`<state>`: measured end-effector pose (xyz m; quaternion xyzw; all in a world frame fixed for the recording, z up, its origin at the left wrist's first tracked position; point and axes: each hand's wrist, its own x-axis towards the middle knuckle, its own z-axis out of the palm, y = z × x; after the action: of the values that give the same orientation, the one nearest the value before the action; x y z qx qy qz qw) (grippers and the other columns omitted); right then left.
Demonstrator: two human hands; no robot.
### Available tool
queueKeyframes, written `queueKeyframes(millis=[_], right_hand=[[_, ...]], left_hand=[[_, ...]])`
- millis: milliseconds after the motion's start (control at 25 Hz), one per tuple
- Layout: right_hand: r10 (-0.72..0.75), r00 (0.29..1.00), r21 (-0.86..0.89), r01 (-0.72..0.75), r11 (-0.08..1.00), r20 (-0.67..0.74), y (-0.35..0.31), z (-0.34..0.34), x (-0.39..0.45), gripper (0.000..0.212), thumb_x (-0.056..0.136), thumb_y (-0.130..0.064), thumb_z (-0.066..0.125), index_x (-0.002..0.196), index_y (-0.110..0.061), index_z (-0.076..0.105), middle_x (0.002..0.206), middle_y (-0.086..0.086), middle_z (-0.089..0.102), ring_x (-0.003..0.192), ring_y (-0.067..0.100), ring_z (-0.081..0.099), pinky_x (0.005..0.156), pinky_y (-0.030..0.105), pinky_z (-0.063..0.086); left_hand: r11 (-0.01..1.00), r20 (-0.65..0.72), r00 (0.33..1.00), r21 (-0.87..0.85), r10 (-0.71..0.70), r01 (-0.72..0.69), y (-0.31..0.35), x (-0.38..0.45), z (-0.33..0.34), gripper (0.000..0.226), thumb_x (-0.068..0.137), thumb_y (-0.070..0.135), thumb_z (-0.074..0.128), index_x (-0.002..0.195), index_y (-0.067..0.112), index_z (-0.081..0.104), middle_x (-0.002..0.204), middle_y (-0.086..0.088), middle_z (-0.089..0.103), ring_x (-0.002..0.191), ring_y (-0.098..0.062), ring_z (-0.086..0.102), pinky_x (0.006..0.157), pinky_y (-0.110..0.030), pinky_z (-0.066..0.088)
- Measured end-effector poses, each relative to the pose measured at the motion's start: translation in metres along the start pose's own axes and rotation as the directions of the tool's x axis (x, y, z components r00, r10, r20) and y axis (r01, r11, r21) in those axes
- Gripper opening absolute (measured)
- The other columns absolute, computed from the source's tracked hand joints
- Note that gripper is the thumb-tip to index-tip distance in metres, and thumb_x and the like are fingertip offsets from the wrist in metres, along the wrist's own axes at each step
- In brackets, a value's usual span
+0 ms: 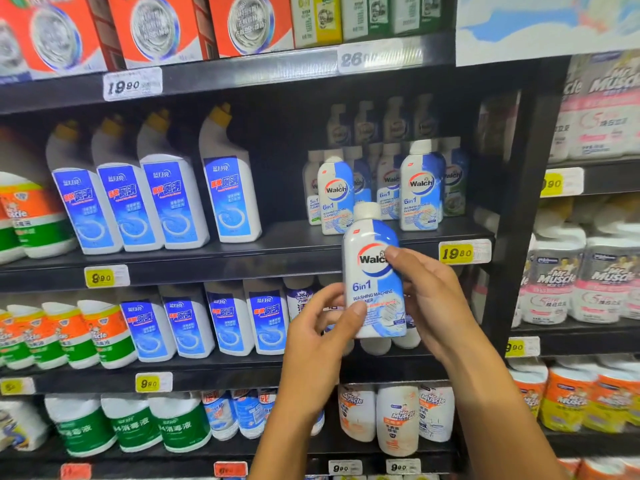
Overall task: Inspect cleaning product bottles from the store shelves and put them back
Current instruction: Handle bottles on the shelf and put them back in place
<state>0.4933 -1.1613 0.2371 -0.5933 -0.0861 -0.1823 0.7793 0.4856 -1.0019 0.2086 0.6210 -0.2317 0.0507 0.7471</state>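
- While you hold the Walch washing machine cleaner bottle (374, 271) upright before the shelf (294, 251), left hand (322, 327) fingers clamp its lower edge.
- Right hand (433, 299) fingers wrap its right side.

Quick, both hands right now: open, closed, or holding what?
Left hand: holding the Walch bottle at its lower part.
Right hand: holding the same bottle, thumb over the label.

Dark store shelving (242, 263), yellow price tags (456, 253)
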Motion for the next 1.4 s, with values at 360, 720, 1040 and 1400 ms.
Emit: queueKeyframes(millis=[360,720,1040,1400], right_hand=[[-0.246,0.922,-0.328,0.341,0.881,0.299,-0.008,-0.002,0.000,0.055,0.079,-0.017,0.080,0.122,-0.047,0.064,0.124,-0.015,0.068,0.122,0.008,0.060,0.104,0.034,0.049],[-0.311,0.892,-0.316,0.414,0.854,0.329,-0.014,0.004,-0.001,0.056,0.074,-0.031,0.082,0.126,-0.041,0.064,0.125,-0.016,0.068,0.121,0.007,0.060,0.099,0.031,0.051],[-0.156,0.968,-0.273,0.206,0.940,0.195,-0.041,0.006,0.019,0.025,0.077,-0.041,0.072,0.088,-0.020,0.079,0.091,0.003,0.078,0.085,0.013,0.074,0.062,0.026,0.058],[0.004,0.992,-0.220,0.024,0.975,0.124,-0.049,0.011,0.026,0.050,0.078,-0.051,0.074,0.097,-0.005,0.076,0.084,0.007,0.078,0.074,0.021,0.075,0.073,0.041,0.057]], left_hand=[[0.835,-0.043,0.920,0.437,0.390,-0.334,-0.020,0.047,-0.015,0.072,0.084,-0.017,0.053,0.122,0.044,0.050,0.128,0.012,0.055,0.124,-0.006,0.052,0.103,-0.027,0.046],[0.741,0.023,0.844,0.468,0.535,-0.482,-0.013,0.056,-0.024,0.070,0.078,-0.008,0.049,0.127,0.042,0.048,0.126,0.022,0.050,0.125,-0.001,0.048,0.101,-0.010,0.039],[0.952,0.307,0.936,0.193,0.172,-0.238,0.025,0.049,-0.040,0.071,0.088,0.024,0.063,0.149,0.039,0.029,0.110,0.001,0.069,0.096,-0.014,0.068,0.083,-0.028,0.056],[0.998,0.277,0.959,0.015,0.053,-0.059,0.037,0.060,-0.032,0.053,0.088,0.027,0.058,0.140,0.029,0.046,0.106,0.000,0.076,0.094,-0.015,0.072,0.072,-0.024,0.056]])
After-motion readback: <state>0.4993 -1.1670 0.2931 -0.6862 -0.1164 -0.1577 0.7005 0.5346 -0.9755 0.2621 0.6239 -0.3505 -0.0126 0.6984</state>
